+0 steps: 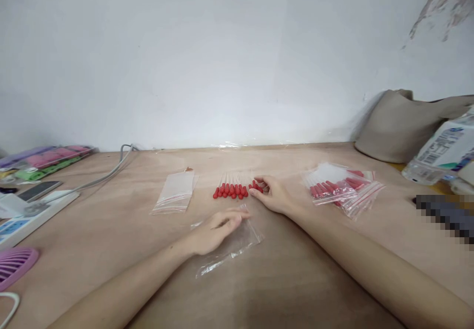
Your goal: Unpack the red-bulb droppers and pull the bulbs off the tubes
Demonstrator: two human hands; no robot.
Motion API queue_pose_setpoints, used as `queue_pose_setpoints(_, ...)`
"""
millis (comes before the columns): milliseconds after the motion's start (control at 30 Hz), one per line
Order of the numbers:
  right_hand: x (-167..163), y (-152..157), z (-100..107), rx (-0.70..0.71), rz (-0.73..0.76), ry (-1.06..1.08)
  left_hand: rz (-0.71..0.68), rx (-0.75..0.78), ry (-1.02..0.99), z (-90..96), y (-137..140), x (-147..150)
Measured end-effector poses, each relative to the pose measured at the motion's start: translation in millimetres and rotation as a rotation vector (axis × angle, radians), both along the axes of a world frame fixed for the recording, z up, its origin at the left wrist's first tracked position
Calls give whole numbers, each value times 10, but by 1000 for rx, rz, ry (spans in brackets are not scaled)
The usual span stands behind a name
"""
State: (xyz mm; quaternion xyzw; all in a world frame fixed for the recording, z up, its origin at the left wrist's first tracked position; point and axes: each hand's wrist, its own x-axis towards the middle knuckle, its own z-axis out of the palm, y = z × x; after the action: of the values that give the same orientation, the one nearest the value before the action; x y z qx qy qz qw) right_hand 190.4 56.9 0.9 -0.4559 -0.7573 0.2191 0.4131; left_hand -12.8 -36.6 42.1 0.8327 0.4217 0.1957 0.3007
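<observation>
A row of droppers with red bulbs and thin clear stems (pixel 231 190) lies in the middle of the table, bulbs toward me. At its right end my right hand (pixel 273 195) has thumb and fingers curled around a few red bulbs. Nearer to me, my left hand (pixel 217 230) rests with fingers stretched out over a clear plastic bag (pixel 240 242), partly covering it. To the left lies a stack of flat zip bags (pixel 174 191). On the right, several zip bags filled with red-bulbed droppers (pixel 340 188) overlap in a pile.
A power strip (pixel 40 215) with a grey cable, a phone (pixel 40 191) and a pink slotted item (pixel 17 267) are at left. Packs of coloured items (pixel 52 159) lie behind them. At right stand a beige fabric item (pixel 392 127) and a plastic package (pixel 444 146).
</observation>
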Motion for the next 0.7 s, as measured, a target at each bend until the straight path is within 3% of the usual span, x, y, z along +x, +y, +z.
queue_pose_setpoints(200,-45,94,-12,-115,-41,15,315,155,64,-140,98,-63)
queue_pose_setpoints(533,-92,97,-1,-95,57,-26,373,-64,145,-99,125,-154)
queue_pose_setpoints(700,-125,68,-26,-114,63,27,294,-143,-124,-58,171,-208)
